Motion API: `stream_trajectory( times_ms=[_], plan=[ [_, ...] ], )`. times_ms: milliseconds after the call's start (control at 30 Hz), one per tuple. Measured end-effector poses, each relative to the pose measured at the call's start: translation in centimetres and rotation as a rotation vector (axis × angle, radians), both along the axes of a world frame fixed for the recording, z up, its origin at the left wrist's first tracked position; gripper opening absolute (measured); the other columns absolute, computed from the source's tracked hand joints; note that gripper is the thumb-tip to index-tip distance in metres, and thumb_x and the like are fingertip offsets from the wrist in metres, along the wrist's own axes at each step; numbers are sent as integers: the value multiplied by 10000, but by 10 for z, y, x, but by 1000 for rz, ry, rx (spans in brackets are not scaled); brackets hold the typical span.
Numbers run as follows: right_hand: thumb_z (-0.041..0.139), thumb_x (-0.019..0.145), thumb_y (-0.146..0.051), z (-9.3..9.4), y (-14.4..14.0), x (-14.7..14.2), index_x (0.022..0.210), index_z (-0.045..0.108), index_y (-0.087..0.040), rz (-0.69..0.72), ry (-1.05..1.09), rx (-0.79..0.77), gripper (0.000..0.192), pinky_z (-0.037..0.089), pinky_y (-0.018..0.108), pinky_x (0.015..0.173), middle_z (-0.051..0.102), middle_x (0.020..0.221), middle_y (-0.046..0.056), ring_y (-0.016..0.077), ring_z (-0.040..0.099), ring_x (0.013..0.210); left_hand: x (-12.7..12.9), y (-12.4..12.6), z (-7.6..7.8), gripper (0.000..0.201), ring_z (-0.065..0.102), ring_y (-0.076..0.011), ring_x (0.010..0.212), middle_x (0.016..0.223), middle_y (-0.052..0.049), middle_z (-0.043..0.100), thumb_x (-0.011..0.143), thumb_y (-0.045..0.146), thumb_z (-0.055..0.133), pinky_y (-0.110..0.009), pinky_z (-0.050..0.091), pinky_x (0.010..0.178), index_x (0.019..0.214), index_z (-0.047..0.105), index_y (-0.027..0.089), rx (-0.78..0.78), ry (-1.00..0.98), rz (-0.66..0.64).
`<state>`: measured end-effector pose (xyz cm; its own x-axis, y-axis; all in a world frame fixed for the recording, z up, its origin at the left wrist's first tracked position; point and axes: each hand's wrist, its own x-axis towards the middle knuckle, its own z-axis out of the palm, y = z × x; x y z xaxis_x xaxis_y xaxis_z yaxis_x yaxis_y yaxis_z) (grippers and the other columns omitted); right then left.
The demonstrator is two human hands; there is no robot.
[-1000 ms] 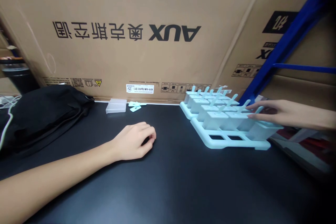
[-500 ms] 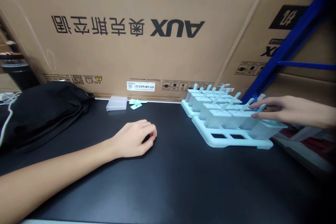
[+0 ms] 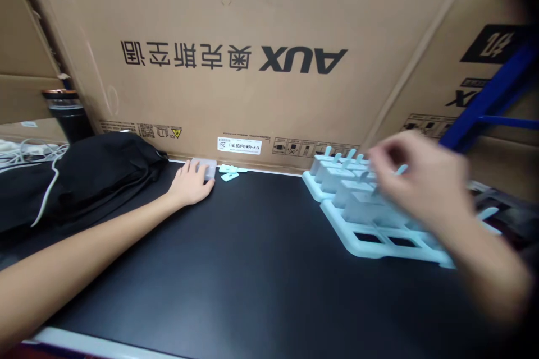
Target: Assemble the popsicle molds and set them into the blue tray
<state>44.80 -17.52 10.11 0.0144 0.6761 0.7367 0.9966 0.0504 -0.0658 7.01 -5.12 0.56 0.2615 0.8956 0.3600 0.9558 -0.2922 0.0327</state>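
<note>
Black bag [image 3: 84, 174] left, cardboard box [image 3: 252, 56] behind, blue rack [image 3: 484, 101] right.

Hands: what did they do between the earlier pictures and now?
The left hand moved from the middle of the black table to the back edge and now touches the clear box. The right hand rose and came in over the popsicle moulds, blurred. Moulds, black bag and cardboard box stayed.
</note>
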Motion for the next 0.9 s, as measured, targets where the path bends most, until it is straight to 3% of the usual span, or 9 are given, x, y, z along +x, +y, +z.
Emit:
stream_trajectory(
  times_ms=[67, 133, 200, 267, 367, 467, 567, 733, 900],
  plan=[
    [365, 875, -364, -26, 10, -70, 849, 553, -220, 291, -139, -195, 239, 448, 383, 718, 631, 868, 106, 249, 574, 812, -3, 4, -4, 509, 306, -403, 1406, 1462, -185, 427, 919, 495, 366, -549, 373, 1057, 1269, 501, 152, -32, 0, -2],
    [402, 859, -334, -55, 29, -123, 911, 602, -219, 481, -311, -374, 236, 449, 411, 764, 647, 938, 115, 270, 567, 879, -3, 4, -5, 514, 277, -401, 1420, 1476, -196, 398, 910, 518, 367, -539, 393, 1047, 1231, 514, 144, -5, 12, -15],
    [366, 894, -332, -77, 57, -153, 1053, 612, -194, 554, -277, -414, 324, 446, 415, 847, 644, 1065, 126, 266, 553, 982, -2, 3, -5, 514, 236, -394, 1435, 1481, -208, 373, 894, 529, 385, -538, 385, 1061, 1188, 528, 133, 43, 26, -22],
    [380, 882, -321, -88, 88, -165, 1184, 584, -142, 530, -223, -387, 407, 428, 437, 909, 569, 1281, 163, 292, 503, 1126, 0, 2, -3, 495, 227, -387, 1434, 1470, -208, 372, 869, 525, 424, -533, 370, 1079, 1141, 543, 129, 104, 33, -45],
    [369, 887, -313, -92, 122, -167, 1280, 553, -158, 491, -181, -399, 460, 417, 476, 928, 480, 1426, 145, 311, 458, 1209, 5, -2, 1, 456, 350, -381, 1347, 1369, -203, 462, 838, 530, 473, -510, 400, 1047, 1054, 556, 137, 148, 14, -118],
    [336, 918, -319, -93, 127, -163, 1227, 600, -191, 475, -166, -431, 426, 432, 466, 903, 583, 1307, 125, 293, 502, 1144, 12, -10, 7, 454, 541, -339, 1100, 1117, -160, 596, 836, 579, 486, -464, 482, 889, 1002, 533, 159, 38, -31, -201],
    [329, 938, -319, -95, 106, -155, 1179, 624, -184, 479, -182, -429, 404, 426, 445, 914, 620, 1206, 133, 280, 511, 1114, 18, -20, 13, 422, 593, -267, 906, 989, -88, 613, 851, 581, 498, -392, 483, 746, 1017, 480, 193, -79, -99, -318],
    [396, 940, -351, -91, 58, -128, 1096, 617, -172, 487, -191, -437, 325, 435, 431, 905, 609, 1100, 134, 266, 520, 1030, 24, -32, 14, 298, 536, -183, 764, 902, -27, 564, 924, 506, 467, -338, 431, 689, 942, 418, 213, -51, -247, -541],
    [435, 942, -296, -85, 25, -105, 1007, 567, -163, 499, -129, -470, 199, 445, 396, 903, 588, 1097, 111, 234, 526, 1003, 34, -39, 5, 223, 565, -149, 787, 996, -30, 521, 975, 413, 444, -346, 479, 740, 1013, 319, 232, -155, -787, -713]
  ],
)
